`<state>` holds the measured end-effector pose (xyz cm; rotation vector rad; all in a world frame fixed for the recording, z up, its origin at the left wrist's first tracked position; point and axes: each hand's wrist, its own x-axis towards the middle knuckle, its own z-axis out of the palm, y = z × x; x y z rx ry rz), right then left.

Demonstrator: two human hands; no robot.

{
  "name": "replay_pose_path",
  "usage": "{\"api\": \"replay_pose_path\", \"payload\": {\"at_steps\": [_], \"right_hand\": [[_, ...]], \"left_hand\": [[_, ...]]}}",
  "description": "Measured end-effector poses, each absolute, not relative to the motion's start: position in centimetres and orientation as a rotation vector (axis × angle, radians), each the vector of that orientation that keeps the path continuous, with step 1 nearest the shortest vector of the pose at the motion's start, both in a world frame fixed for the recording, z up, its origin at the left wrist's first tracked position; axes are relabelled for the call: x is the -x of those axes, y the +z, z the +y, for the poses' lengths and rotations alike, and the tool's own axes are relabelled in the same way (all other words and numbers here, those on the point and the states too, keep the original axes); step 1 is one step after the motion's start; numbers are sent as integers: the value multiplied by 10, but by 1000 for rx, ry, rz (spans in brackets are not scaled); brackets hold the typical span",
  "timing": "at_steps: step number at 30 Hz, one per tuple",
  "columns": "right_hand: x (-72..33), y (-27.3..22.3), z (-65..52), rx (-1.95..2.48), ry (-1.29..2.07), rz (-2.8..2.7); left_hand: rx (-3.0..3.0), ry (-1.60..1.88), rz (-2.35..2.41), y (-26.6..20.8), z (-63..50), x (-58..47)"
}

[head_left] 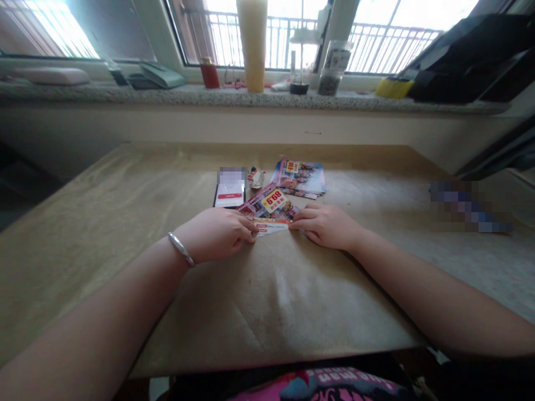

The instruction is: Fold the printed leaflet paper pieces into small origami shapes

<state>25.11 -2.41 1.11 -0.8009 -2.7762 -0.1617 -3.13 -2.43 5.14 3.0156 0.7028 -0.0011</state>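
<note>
A colourful flyer (271, 205) printed with "89.9" lies on the table with its near part folded over, so a white and orange strip shows along the fold. At the left end of that strip, the fingers of my left hand (221, 233) are closed on the paper; a silver bangle circles the wrist. My right hand (324, 225) pinches the strip's right corner with fingers and thumb. Beyond my left hand lies a phone (230, 189) with a lit, partly blurred screen. Farther back is a stack of similar flyers (298, 177).
A small crumpled wrapper (256, 177) sits between phone and stack. The brown-covered table (267, 301) reaches the wall under a stone sill (167, 96), which carries bottles, a yellow item (395, 87) and a black bag (463, 61). A blurred-out object (470, 207) lies at the right.
</note>
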Motion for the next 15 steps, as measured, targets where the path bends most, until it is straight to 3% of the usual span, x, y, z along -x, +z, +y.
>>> {"api": "replay_pose_path", "payload": {"at_steps": [15], "right_hand": [[-253, 9, -25, 796, -255, -2764]], "left_hand": [[-2971, -7, 720, 49, -18, 39]]}}
